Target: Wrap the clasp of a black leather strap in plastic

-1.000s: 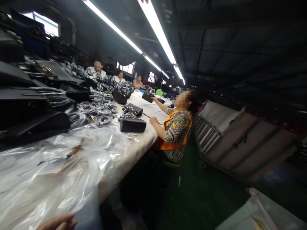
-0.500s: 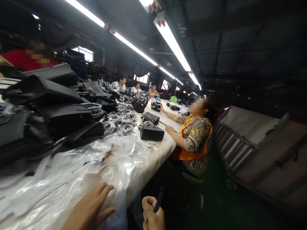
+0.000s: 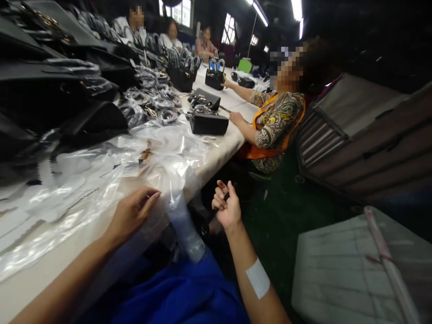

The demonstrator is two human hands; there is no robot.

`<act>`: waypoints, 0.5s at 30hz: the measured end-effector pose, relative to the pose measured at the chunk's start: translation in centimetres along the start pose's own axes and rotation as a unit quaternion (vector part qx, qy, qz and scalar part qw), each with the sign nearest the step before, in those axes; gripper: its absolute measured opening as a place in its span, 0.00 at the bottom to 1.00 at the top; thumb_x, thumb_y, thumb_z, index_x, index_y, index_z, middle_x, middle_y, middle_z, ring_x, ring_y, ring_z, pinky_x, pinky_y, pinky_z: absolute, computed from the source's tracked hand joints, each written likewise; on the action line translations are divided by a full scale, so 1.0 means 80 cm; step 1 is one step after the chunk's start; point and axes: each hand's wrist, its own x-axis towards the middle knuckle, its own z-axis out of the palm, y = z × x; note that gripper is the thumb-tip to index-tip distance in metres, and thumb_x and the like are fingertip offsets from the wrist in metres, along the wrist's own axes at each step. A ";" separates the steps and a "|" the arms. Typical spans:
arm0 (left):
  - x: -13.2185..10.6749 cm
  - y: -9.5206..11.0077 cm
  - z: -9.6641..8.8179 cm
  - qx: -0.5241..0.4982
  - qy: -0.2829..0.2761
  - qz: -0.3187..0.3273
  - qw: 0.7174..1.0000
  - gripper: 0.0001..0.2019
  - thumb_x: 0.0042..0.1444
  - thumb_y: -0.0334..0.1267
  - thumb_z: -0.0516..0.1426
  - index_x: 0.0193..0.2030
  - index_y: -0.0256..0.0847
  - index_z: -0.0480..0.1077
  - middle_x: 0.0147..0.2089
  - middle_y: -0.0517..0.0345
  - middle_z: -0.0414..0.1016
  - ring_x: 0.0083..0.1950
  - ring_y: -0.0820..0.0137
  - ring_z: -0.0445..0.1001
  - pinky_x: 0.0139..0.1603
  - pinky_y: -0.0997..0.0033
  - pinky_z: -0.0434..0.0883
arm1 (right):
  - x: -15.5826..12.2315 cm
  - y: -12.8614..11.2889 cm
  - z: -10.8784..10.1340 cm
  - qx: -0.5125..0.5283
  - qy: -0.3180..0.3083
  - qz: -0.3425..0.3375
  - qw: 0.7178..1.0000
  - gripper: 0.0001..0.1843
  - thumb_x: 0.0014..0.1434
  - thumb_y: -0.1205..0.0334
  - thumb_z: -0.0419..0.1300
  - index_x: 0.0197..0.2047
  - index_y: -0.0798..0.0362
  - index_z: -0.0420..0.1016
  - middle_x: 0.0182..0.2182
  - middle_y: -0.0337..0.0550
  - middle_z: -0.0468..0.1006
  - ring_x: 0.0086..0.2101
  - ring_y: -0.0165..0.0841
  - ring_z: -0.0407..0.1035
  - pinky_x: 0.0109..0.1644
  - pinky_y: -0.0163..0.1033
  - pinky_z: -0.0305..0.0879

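Observation:
My left hand (image 3: pixel 133 213) is over the table's near edge, against the clear plastic bags (image 3: pixel 175 173). Its thumb and fingers come together in a pinch, and whatever is between them is hidden. Beyond the edge, palm turned up, my right hand (image 3: pixel 229 204) grips a slim black tool (image 3: pixel 215 213); its kind does not show. Farther along the table, a black handbag (image 3: pixel 209 123) lies on its side with another black handbag (image 3: pixel 211 99) behind it.
A big heap of black handbags (image 3: pixel 60 99) fills the left. Wrapped handles (image 3: pixel 167 116) lie beside it. A co-worker (image 3: pixel 280 117) sits ahead, touching a small upright handbag (image 3: pixel 213 80). A cart (image 3: pixel 357 148) and a pale bin (image 3: pixel 330 265) stand right.
The view has tipped downward. My left hand has gone from spread fingers to a pinch. My right hand has turned palm up, still holding the black tool.

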 end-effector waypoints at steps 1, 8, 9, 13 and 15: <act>-0.001 0.000 0.000 -0.004 0.006 -0.002 1.000 0.17 0.62 0.52 0.52 0.41 0.41 0.72 0.41 0.56 0.76 0.42 0.67 0.73 0.43 0.72 0.67 | -0.002 -0.004 -0.001 0.008 -0.005 -0.002 1.000 0.22 0.70 0.53 0.46 0.40 0.60 0.74 0.18 0.29 0.58 0.15 0.19 0.37 0.15 0.25 0.41; -0.003 0.001 0.004 0.022 -0.035 0.064 0.997 0.21 0.57 0.57 0.57 0.47 0.42 0.71 0.44 0.53 0.75 0.44 0.65 0.73 0.47 0.67 0.69 | -0.010 -0.039 -0.010 0.066 -0.024 -0.025 0.997 0.24 0.72 0.53 0.42 0.41 0.59 0.73 0.18 0.28 0.57 0.14 0.18 0.42 0.14 0.24 0.42; -0.004 0.002 0.006 0.045 -0.050 0.095 0.993 0.24 0.55 0.58 0.59 0.49 0.42 0.71 0.47 0.52 0.74 0.47 0.62 0.72 0.50 0.64 0.68 | -0.010 -0.043 -0.010 0.070 -0.021 -0.030 0.997 0.24 0.72 0.53 0.41 0.41 0.59 0.73 0.18 0.28 0.57 0.14 0.18 0.42 0.14 0.24 0.43; -0.010 0.005 0.016 0.134 -0.064 0.186 0.971 0.19 0.59 0.51 0.58 0.52 0.43 0.70 0.52 0.49 0.71 0.52 0.59 0.69 0.54 0.57 0.65 | -0.017 -0.050 -0.010 0.058 0.000 -0.039 0.998 0.21 0.71 0.56 0.43 0.40 0.58 0.73 0.18 0.28 0.56 0.14 0.19 0.42 0.14 0.24 0.44; -0.013 0.009 0.018 0.136 -0.051 0.190 0.971 0.10 0.64 0.42 0.53 0.47 0.43 0.72 0.50 0.50 0.72 0.49 0.62 0.70 0.50 0.60 0.66 | -0.023 -0.048 -0.011 0.044 0.009 -0.033 0.998 0.17 0.70 0.58 0.47 0.39 0.58 0.73 0.18 0.27 0.56 0.14 0.18 0.42 0.14 0.24 0.44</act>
